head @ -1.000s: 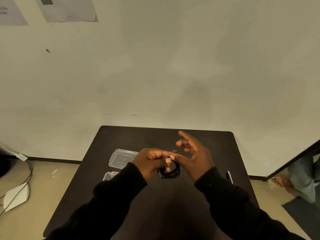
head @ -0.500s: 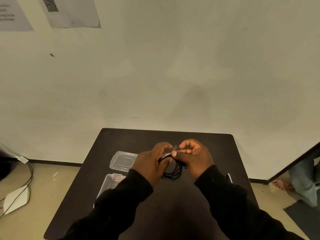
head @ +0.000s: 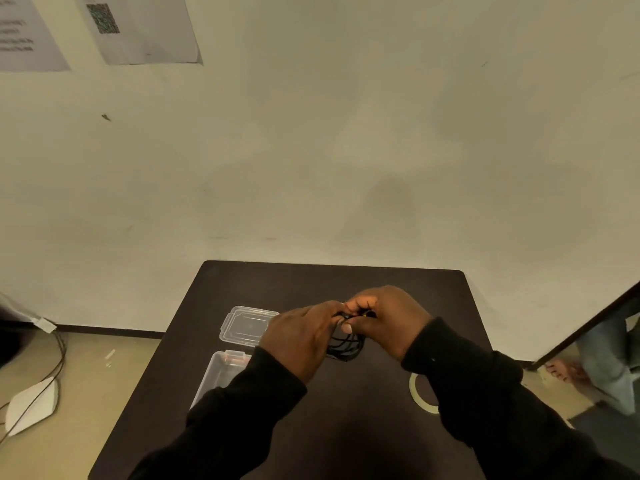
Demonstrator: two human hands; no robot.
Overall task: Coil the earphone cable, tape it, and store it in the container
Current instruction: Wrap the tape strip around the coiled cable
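Observation:
A black coiled earphone cable (head: 344,346) hangs in loops between my hands, above the dark table (head: 346,427). My left hand (head: 298,337) grips the coil's left side. My right hand (head: 388,320) pinches its top, fingers closed around the strands. To the left on the table lies a clear plastic container (head: 216,374), open, with its clear lid (head: 247,325) behind it. A roll of pale tape (head: 417,393) lies flat on the table, partly hidden under my right sleeve.
The table stands against a pale wall. On the floor to the left lie a white device (head: 31,405) and cables. Another person's bare foot (head: 564,370) and trouser leg show at the right, beyond a dark edge.
My right hand went from spread open to closed on the top of the coil. Both hands rose slightly, and the view tilted down so the container and tape roll show.

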